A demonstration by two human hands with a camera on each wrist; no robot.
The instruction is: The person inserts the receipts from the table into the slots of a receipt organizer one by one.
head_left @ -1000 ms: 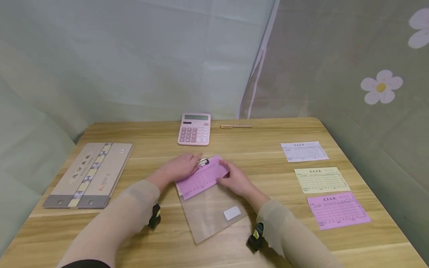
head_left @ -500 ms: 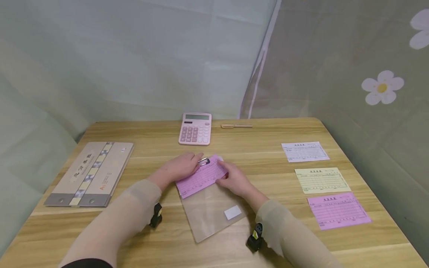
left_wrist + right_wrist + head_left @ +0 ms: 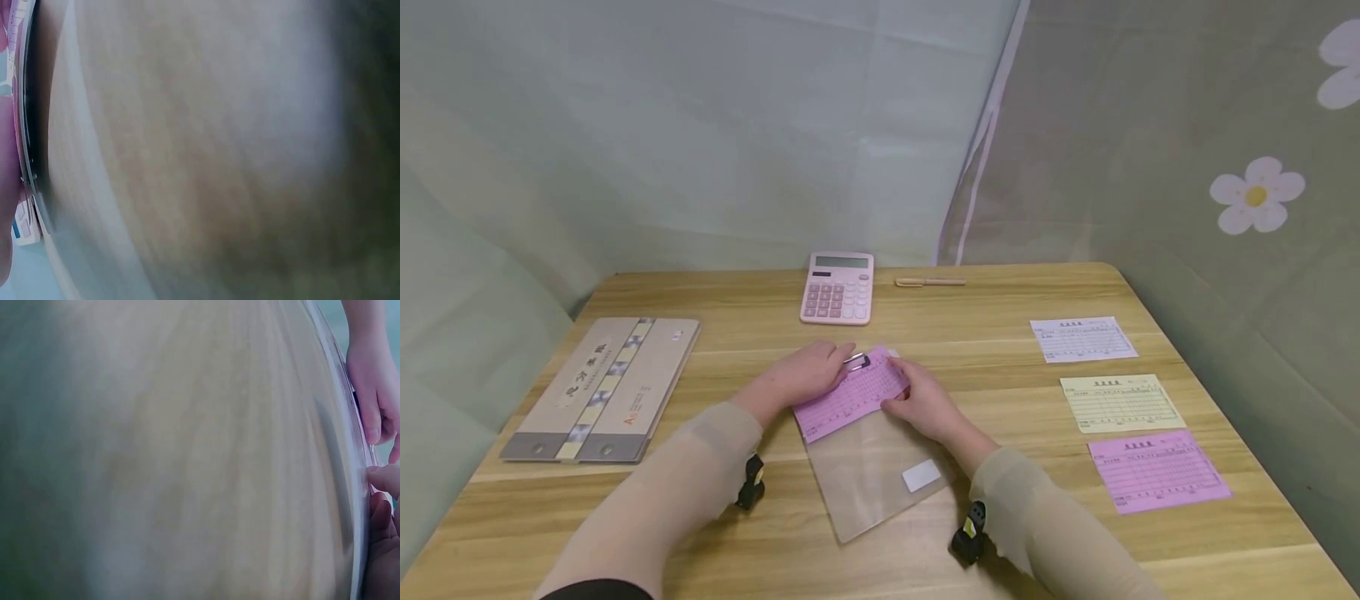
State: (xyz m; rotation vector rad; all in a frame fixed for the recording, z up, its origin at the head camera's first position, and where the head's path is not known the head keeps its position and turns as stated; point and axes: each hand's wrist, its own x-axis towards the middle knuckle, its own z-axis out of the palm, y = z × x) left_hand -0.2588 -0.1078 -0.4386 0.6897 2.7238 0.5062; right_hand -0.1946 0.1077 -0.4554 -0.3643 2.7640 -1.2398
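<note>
In the head view, a pink printed slip (image 3: 846,404) lies across the upper part of a translucent clipboard (image 3: 868,475). Paler paper shows at the slip's lower left edge. A metal clip (image 3: 856,362) sits at the board's top, partly covered by fingers. My left hand (image 3: 801,371) grips around the clip from the left, its thumb low on the slip; the fingertips' exact hold is partly hidden. On the opposite side, my right hand (image 3: 925,400) pinches the slip's right edge between thumb and fingers. Both hands (image 3: 375,381) meet near the board's edge in the right wrist view.
A pink calculator (image 3: 837,288) and a pen (image 3: 929,282) lie at the back. A large ledger book (image 3: 601,390) is at the left. White (image 3: 1082,339), yellow (image 3: 1122,403) and pink (image 3: 1159,471) slips form a column at the right. A white label (image 3: 921,476) marks the board.
The pink slip has turned and shifted slightly up and left on the clipboard, its lower left corner now nearer the board's edge. My right hand has moved slightly left; my left stays put.
</note>
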